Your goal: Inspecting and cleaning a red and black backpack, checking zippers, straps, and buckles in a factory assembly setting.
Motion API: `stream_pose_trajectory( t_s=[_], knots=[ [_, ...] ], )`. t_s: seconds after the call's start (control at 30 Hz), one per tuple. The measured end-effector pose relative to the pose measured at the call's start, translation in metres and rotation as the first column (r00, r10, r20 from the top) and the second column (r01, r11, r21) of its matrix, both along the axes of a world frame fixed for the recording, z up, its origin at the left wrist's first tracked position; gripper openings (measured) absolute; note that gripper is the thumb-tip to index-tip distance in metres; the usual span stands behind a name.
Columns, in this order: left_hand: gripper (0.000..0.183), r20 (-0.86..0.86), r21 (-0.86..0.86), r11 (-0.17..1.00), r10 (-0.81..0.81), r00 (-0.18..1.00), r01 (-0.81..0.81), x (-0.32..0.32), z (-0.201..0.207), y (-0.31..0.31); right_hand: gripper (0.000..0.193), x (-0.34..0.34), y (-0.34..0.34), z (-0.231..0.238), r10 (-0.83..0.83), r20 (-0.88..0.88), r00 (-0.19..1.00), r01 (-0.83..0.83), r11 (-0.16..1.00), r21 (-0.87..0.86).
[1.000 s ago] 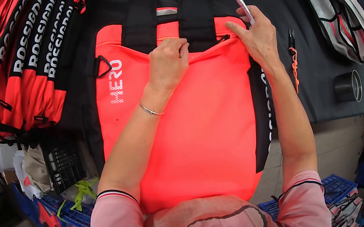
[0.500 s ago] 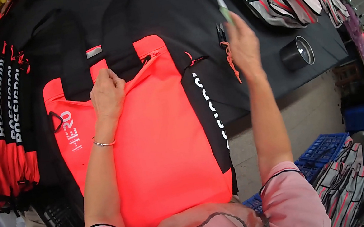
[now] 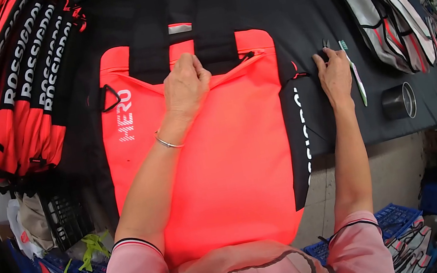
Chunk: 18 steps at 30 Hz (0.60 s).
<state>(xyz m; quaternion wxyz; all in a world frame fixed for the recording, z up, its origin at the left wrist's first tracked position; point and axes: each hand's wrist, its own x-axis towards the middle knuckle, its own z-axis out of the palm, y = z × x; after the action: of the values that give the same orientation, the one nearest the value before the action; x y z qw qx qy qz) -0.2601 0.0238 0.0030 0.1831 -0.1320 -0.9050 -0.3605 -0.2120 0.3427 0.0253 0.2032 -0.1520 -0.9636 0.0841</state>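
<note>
A bright coral backpack point(image 3: 223, 164) with black straps and a black side panel lies flat in front of me, its top edge away from me. My left hand point(image 3: 185, 87) is closed in a pinch on the middle of that top edge, beside the black straps; the pinched spot is hidden by the fingers. To the right of the backpack, my right hand point(image 3: 335, 75) closes its fingertips on small black thread snips point(image 3: 324, 51), whose points stick out beyond them. Close beside this hand rests a toothbrush point(image 3: 358, 81) with a white and green handle.
Black cloth point(image 3: 289, 3) covers the table. A metal cup point(image 3: 395, 102) stands near its right edge, with grey and black bags point(image 3: 374, 12) behind. Several coral and black bags point(image 3: 22, 105) are stacked at left. Crates, one blue point(image 3: 396, 216), sit below table height.
My right hand has put down the toothbrush and moved onto the thread snips. The left hand keeps its pinch on the backpack's top edge. The whole view has shifted.
</note>
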Motion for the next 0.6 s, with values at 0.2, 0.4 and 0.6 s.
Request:
stream_pose_trajectory(
  t_s=[0.2, 0.4, 0.6],
  knots=[
    [0.013, 0.01, 0.102, 0.995, -0.008, 1.0, 0.007, 0.0, -0.001, -0.004, 0.038, -0.009, 0.017, -0.007, -0.068, -0.005, 0.998, 0.067, 0.989, -0.133],
    [0.011, 0.064, 0.121, 0.993, -0.004, 0.998, -0.004, 0.001, 0.002, -0.006, 0.041, -0.009, -0.006, 0.027, 0.037, 0.038, 0.999, -0.001, 0.727, -0.687],
    [0.009, 0.064, 0.157, 0.986, -0.061, 0.996, 0.051, 0.009, 0.006, -0.004, 0.035, -0.015, -0.062, 0.072, 0.24, -0.192, 0.951, -0.282, 0.93, -0.235]
  ],
)
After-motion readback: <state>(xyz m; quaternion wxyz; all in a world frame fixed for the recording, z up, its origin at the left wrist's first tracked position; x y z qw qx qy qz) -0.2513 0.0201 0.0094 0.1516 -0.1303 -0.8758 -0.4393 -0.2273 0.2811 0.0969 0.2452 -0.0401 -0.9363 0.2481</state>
